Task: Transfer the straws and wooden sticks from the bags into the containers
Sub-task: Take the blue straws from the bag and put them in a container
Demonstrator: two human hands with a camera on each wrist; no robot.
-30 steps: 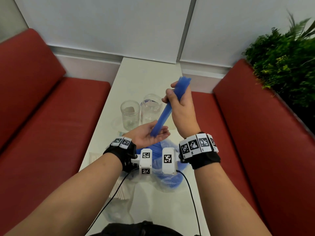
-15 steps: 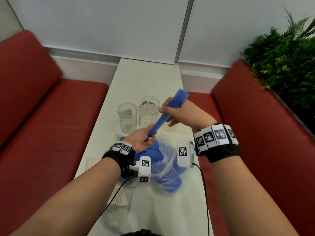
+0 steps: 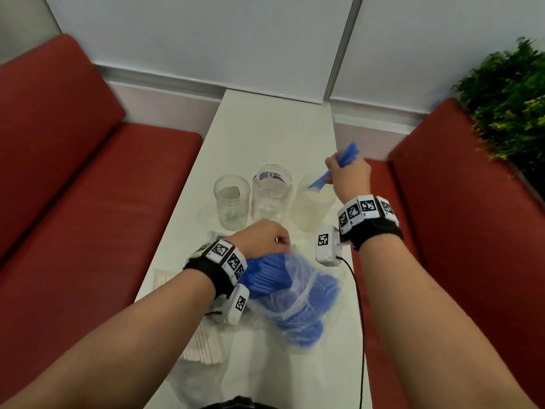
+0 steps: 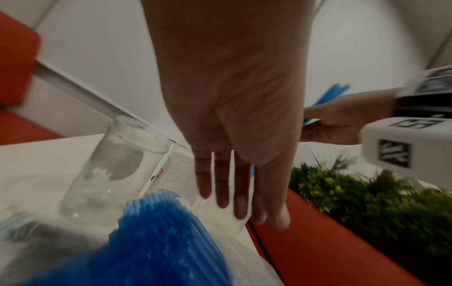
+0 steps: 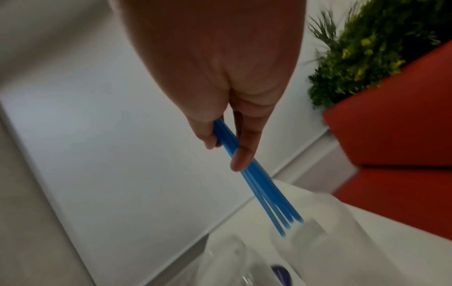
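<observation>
Now the right hand is gripping a straw bundle, long axis tilting down-left into the right cup just below, while the left hand, fingers straight and holding nothing, is hovering over the near bag of straws.

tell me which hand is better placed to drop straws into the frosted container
Right. The right hand grips a bundle of blue straws, tips at the frosted container. The left hand is over the bag.
</observation>
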